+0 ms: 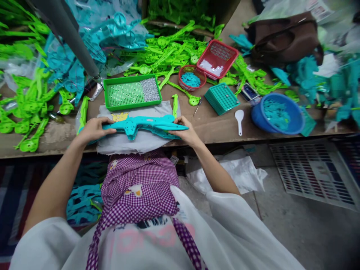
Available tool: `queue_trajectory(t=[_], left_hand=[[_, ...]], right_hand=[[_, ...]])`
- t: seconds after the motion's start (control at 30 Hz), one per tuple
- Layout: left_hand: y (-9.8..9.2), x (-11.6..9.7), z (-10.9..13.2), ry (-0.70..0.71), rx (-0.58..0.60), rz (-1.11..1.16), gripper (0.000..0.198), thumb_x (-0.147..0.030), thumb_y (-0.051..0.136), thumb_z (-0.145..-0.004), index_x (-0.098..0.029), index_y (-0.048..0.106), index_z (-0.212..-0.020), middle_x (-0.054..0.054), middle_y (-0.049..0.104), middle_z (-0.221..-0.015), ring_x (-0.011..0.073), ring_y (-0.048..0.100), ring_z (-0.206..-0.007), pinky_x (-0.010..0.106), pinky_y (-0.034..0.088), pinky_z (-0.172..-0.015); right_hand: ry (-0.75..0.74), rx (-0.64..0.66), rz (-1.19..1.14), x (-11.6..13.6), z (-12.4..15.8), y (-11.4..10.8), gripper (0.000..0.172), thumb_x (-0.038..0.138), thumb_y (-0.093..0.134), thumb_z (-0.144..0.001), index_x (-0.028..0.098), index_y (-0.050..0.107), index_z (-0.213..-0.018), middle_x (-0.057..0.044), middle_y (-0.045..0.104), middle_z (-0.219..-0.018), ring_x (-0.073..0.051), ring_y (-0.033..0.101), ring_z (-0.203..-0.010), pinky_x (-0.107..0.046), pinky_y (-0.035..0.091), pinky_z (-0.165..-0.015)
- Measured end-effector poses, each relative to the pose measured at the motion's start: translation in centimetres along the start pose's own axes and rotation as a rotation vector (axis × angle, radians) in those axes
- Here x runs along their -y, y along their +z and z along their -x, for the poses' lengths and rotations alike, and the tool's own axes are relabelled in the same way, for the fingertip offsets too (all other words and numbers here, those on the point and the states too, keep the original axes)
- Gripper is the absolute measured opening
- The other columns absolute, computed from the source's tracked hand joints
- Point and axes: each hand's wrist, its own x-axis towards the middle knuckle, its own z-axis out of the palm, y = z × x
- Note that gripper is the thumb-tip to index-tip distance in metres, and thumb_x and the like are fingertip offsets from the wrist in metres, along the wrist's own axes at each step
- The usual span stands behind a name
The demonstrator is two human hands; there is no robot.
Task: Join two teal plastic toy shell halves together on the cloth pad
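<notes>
A long turquoise plastic toy-gun shell lies crosswise just above a grey cloth at the bench's front edge. Around its left end my left hand is closed, thumb along the near side. The fingers of my right hand pinch its right end. Beyond the shell stands a green tray with a heap of small silver screws at its right side. A lime-green plastic part lies by my right hand, and another lime-green part is near my left.
A grey post slants over the back left. Red baskets, a turquoise perforated block, a white spoon and a blue basin stand rightward. Piles of lime and turquoise parts cover the back. A brown bag sits far right.
</notes>
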Motion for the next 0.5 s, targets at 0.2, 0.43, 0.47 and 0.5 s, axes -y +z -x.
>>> queue_trajectory(t=[0.2, 0.43, 0.47, 0.5], left_hand=[[0.1, 0.2, 0.0, 0.028, -0.022, -0.009, 0.059, -0.062, 0.069, -0.066, -0.018, 0.071, -0.105, 0.011, 0.073, -0.11, 0.0303, 0.066, -0.102, 0.043, 0.047, -0.099], [0.1, 0.0, 0.2, 0.008, -0.023, 0.019, 0.058, -0.06, 0.07, -0.065, -0.019, 0.072, -0.106, 0.009, 0.073, -0.111, 0.0295, 0.066, -0.103, 0.042, 0.048, -0.098], [0.1, -0.1, 0.2, 0.001, -0.025, 0.019, 0.058, -0.06, 0.07, -0.065, -0.019, 0.072, -0.107, 0.01, 0.073, -0.11, 0.0296, 0.066, -0.103, 0.042, 0.048, -0.098], [0.0, -0.2, 0.3, -0.008, -0.025, 0.016, 0.059, -0.059, 0.07, -0.065, -0.018, 0.072, -0.107, 0.01, 0.073, -0.11, 0.0297, 0.066, -0.102, 0.042, 0.048, -0.097]], right_hand=[[0.021, 0.036, 0.0, -0.6, 1.0, -0.8, 0.044, 0.039, 0.085, -0.057, 0.021, 0.058, -0.088, 0.003, 0.059, -0.083, -0.012, 0.053, -0.073, -0.027, 0.045, -0.07], [0.129, 0.117, -0.03, -0.4, 0.6, -1.1, 0.042, 0.038, 0.083, -0.06, 0.018, 0.066, -0.093, 0.001, 0.065, -0.081, -0.013, 0.057, -0.073, -0.029, 0.047, -0.073], [0.121, 0.119, -0.015, -0.4, 0.6, -1.0, 0.039, 0.039, 0.082, -0.062, 0.018, 0.068, -0.091, 0.0, 0.065, -0.081, -0.014, 0.057, -0.075, -0.03, 0.047, -0.075], [0.101, 0.114, 0.006, -0.5, 0.6, -0.8, 0.035, 0.039, 0.081, -0.063, 0.018, 0.069, -0.088, 0.0, 0.065, -0.082, -0.015, 0.058, -0.077, -0.031, 0.048, -0.077]])
